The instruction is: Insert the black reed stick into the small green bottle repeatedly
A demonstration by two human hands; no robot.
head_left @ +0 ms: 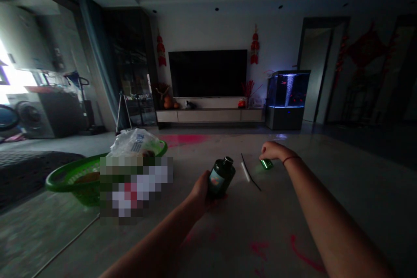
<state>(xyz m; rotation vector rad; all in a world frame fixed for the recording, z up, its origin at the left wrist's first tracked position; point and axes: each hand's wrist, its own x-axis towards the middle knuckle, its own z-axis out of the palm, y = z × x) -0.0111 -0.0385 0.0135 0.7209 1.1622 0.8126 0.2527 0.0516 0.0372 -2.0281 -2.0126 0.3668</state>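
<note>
My left hand (201,191) grips a dark green bottle (221,177) with a coloured label, tilted with its open neck pointing away from me, low over the floor. My right hand (273,151) reaches further out and rests on a small shiny green cap (267,163) lying on the floor; a red string circles that wrist. Between the two hands lie a thin dark stick (251,173) and a short white stick (245,171).
A green plastic basket (61,178) holding a white plastic bag (135,143) stands at the left, partly blurred out. Red marks (302,256) streak the floor near me. Far off are a TV (207,73), a low cabinet (208,115) and a lit aquarium (288,89). The room is dim.
</note>
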